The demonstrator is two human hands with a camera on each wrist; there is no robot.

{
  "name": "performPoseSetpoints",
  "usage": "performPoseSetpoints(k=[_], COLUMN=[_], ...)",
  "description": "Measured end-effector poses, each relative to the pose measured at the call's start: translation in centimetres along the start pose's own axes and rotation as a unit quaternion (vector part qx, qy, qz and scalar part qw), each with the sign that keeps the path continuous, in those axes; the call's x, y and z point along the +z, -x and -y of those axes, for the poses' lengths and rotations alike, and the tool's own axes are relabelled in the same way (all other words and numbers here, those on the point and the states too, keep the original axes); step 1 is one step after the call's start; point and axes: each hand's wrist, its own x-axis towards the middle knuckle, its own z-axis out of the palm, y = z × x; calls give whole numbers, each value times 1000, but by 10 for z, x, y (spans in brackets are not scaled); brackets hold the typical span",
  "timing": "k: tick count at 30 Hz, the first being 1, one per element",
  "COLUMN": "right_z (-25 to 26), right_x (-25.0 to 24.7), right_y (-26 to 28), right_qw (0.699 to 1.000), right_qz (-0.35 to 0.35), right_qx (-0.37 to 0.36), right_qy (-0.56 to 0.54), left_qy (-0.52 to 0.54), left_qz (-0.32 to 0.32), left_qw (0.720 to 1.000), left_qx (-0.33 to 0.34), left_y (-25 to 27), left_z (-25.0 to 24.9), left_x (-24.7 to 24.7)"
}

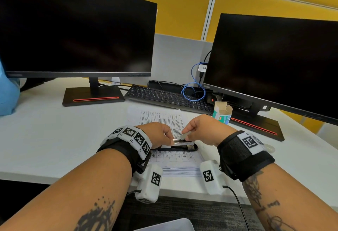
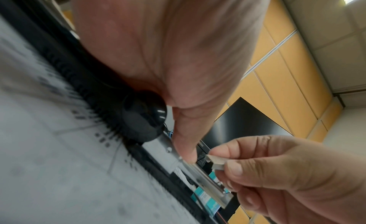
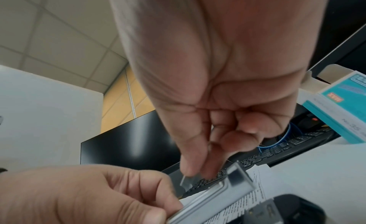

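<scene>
A black stapler [image 1: 190,147] lies opened on a stack of printed papers [image 1: 175,164] near the desk's front edge. My left hand [image 1: 169,138] pinches its metal magazine rail [image 2: 206,177] at the rear end, the thumb [image 2: 186,146] pressing on the rail. My right hand [image 1: 186,132] pinches a short silvery strip of staples [image 1: 184,136] just above the rail. The left wrist view shows the strip [image 2: 216,162] between thumb and forefinger of the right hand [image 2: 277,172]. In the right wrist view the strip [image 3: 186,181] hangs from my fingertips over the rail [image 3: 227,194].
An open teal staple box [image 1: 222,115] stands right of the papers. Behind lie a black keyboard [image 1: 168,97] and a coil of blue cable [image 1: 193,91]. Two dark monitors [image 1: 76,34] [image 1: 274,66] stand on bases at the back.
</scene>
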Motion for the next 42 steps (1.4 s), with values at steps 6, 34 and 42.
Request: performPoseSetpoints(k=[6, 34, 42], right_z=[-5, -8, 3], right_x=[4, 1, 9], right_y=[1, 12, 17], right_qw=[1000, 997, 992], right_qz=[11, 20, -2], right_qx=[-11, 9, 15], right_qy=[-7, 74, 129], left_qy=[-6, -19, -215], left_qz=[-3, -5, 11], left_qw=[1000, 1000, 975], left_qx=[-2, -5, -54], left_y=[0, 3, 33], left_z=[-1, -1, -9], left_x=[0, 2, -12])
